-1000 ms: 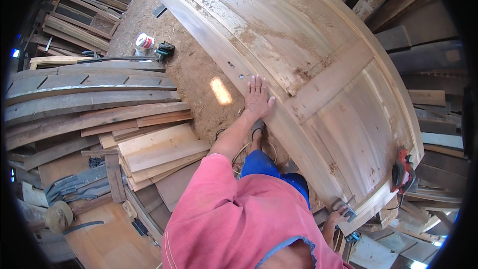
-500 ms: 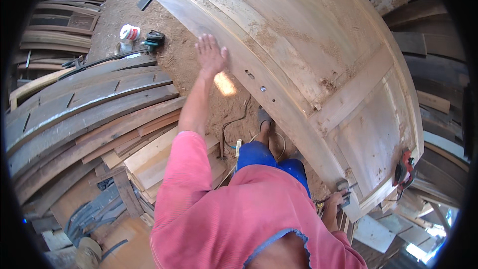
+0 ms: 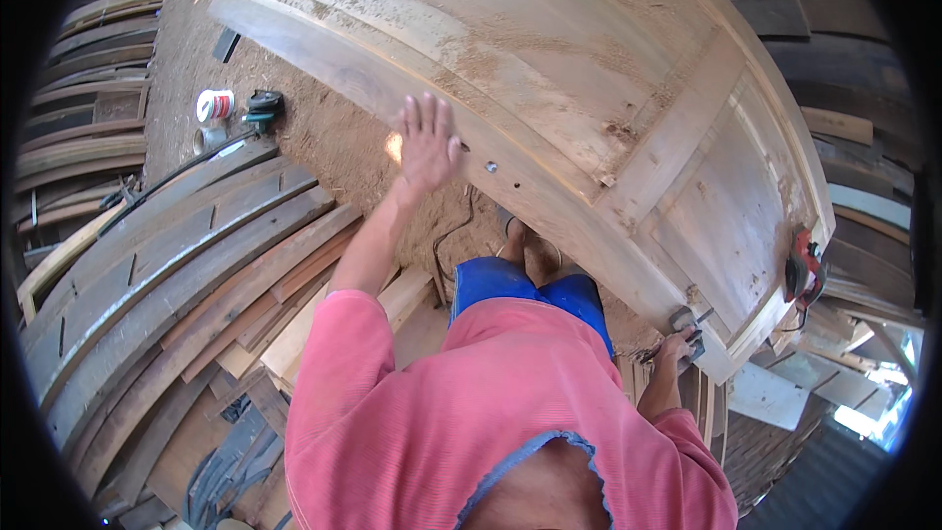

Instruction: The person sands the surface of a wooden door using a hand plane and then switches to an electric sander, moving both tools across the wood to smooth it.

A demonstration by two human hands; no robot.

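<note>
A large wooden panel door (image 3: 549, 88) lies flat before me, dusted with sawdust and wood shavings. Small holes (image 3: 492, 168) are cut along its near edge. My left hand (image 3: 429, 145) is open, fingers spread and palm down, at this edge; whether it presses on the wood I cannot tell. Near the door's right corner, my right hand (image 3: 674, 346) is closed around a small dark tool (image 3: 684, 320) with a round grey part. Its exact kind is unclear, as my fingers hide much of it. A red and black power tool (image 3: 806, 267) rests on the door's right end.
Stacked boards (image 3: 186, 236) fill the left side, and more timber (image 3: 854, 128) lines the right. On the sandy ground at the upper left stand a white tub (image 3: 215, 105) and a teal and black power tool (image 3: 263, 109). A cord (image 3: 453, 231) lies near my feet.
The view has shifted, so the door sits farther left. My left hand has moved along its near edge toward the holes. My right hand stays closed on the dark tool at the corner.
</note>
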